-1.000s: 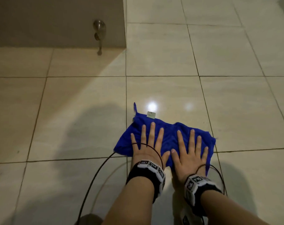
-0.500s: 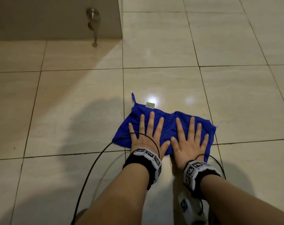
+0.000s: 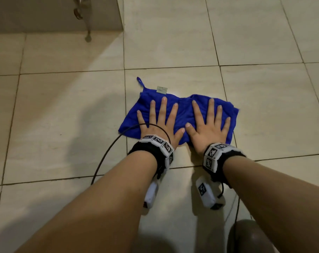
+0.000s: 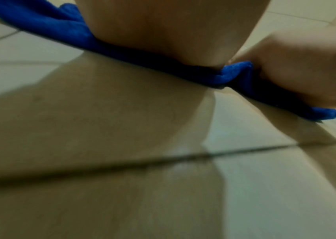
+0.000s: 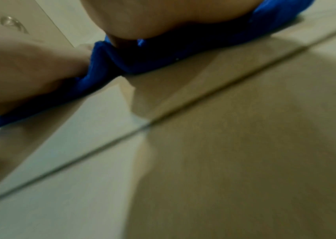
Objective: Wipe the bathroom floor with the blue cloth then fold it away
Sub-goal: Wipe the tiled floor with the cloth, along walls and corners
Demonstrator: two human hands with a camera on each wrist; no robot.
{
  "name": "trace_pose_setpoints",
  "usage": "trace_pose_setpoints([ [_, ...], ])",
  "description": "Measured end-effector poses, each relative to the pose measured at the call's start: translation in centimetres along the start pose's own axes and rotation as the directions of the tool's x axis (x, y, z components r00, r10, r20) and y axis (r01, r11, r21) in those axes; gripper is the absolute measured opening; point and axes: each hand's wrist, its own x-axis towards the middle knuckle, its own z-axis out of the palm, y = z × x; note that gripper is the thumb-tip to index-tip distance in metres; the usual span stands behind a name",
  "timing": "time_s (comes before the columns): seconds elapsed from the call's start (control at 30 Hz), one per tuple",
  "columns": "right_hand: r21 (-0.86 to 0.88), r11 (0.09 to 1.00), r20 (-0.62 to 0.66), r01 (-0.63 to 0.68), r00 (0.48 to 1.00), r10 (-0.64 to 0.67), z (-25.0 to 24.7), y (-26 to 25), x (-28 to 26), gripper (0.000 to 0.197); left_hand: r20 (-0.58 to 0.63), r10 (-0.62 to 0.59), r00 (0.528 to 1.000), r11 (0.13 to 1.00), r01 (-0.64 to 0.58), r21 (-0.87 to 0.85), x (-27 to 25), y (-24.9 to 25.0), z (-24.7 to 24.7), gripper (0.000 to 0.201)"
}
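Observation:
A blue cloth (image 3: pixel 185 114) lies spread on the beige tiled floor (image 3: pixel 72 115), with a small white tag and a loop at its far left corner. My left hand (image 3: pixel 159 119) presses flat on the cloth's left half, fingers straight and spread. My right hand (image 3: pixel 208 121) presses flat on its right half the same way. The thumbs nearly meet in the middle. In the left wrist view the cloth (image 4: pixel 56 27) bunches under my palm (image 4: pixel 163 29); in the right wrist view the cloth (image 5: pixel 109 63) wrinkles between both hands.
A beige wall or cabinet base (image 3: pixel 45 13) with a metal fitting (image 3: pixel 83 15) stands at the far left. A black cable (image 3: pixel 107 152) trails from my left wrist across the tiles. A dark rounded shape (image 3: pixel 250 236) sits near the bottom right.
Both hands have slid the cloth toward me across the tiles, staying flat on it. The bright reflection beyond the cloth is no longer visible.

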Motion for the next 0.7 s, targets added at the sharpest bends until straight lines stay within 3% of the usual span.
trace_pose_setpoints([
  [0.2, -0.031, 0.998, -0.029, 0.05, 0.998, -0.051, -1.6, 0.2, 4.0, 0.067, -0.038, -0.015, 0.999, 1.0, 0.015, -0.003, 2.9, 0.2, -1.5, 0.074],
  [0.47, -0.016, 0.999, -0.039, 0.044, 0.998, -0.045, -1.9, -0.5, 4.0, 0.067, -0.032, -0.033, 0.999, 0.999, 0.031, -0.034, 2.5, 0.3, -1.5, 0.072],
  [0.6, -0.009, 0.998, -0.039, 0.065, 0.997, -0.065, -1.3, -1.8, 3.5, 0.064, 0.002, -0.017, 1.0, 0.997, 0.017, -0.076, 1.9, -1.8, -1.5, 0.066],
  [0.7, -0.019, 0.994, -0.051, 0.112, 0.992, -0.113, -0.8, -3.6, 2.8, 0.064, -0.018, -0.09, 0.996, 0.988, 0.087, -0.124, 1.3, -4.8, -1.5, 0.063],
])
